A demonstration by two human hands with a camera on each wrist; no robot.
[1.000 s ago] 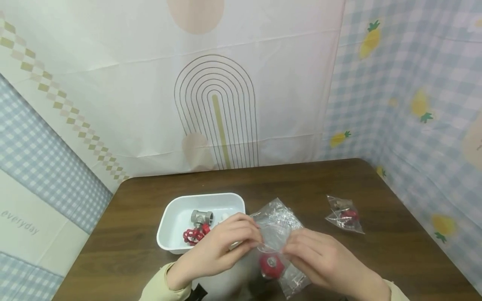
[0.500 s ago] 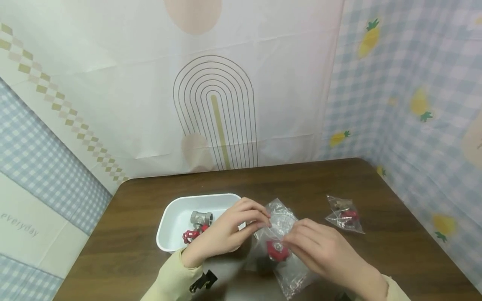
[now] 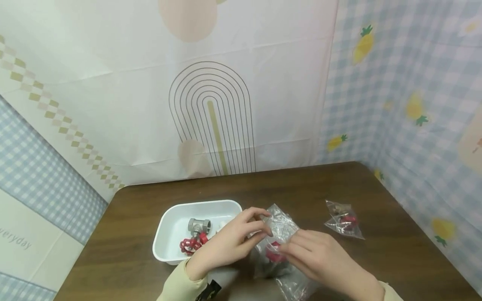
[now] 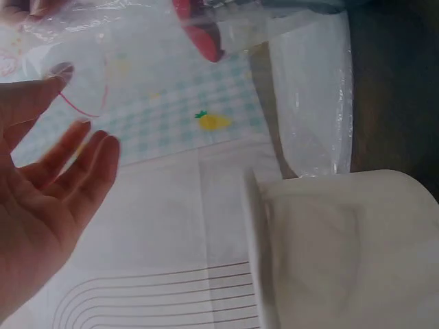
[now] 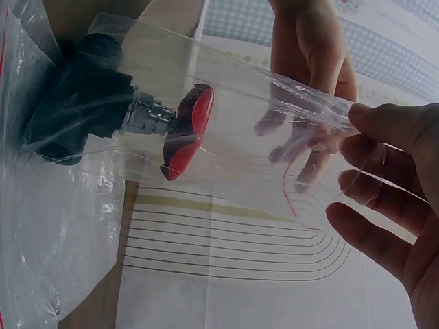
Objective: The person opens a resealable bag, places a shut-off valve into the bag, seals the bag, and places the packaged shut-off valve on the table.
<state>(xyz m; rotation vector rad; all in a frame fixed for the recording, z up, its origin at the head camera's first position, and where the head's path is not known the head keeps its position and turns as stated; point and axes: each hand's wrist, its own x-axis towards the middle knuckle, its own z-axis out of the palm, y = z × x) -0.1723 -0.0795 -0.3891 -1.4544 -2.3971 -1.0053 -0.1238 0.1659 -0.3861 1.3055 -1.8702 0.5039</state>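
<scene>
A clear plastic zip bag [image 5: 240, 137] holds a valve with a dark body [image 5: 82, 103] and a red handwheel [image 5: 192, 130]. My right hand [image 5: 391, 171] pinches the bag's mouth at one edge between thumb and finger. In the head view the same right hand [image 3: 324, 259] is right of the handwheel [image 3: 276, 252]. My left hand [image 3: 233, 238] is at the bag's other side, over the tray's right end. Its fingers [image 4: 89, 164] are spread apart in the left wrist view, with one tip at the bag's mouth.
A white tray [image 3: 160, 234] stands at the left, with a metal valve [image 3: 199, 225] and red handwheel [image 3: 190, 246] inside. Another clear plastic bag [image 3: 280, 219] lies on the table under the hands. Farther right is a small bagged red-handled valve [image 3: 345, 220].
My left hand has moved right and its fingers have spread away from the bag's mouth. The right hand keeps its pinch. The head view has tilted slightly.
</scene>
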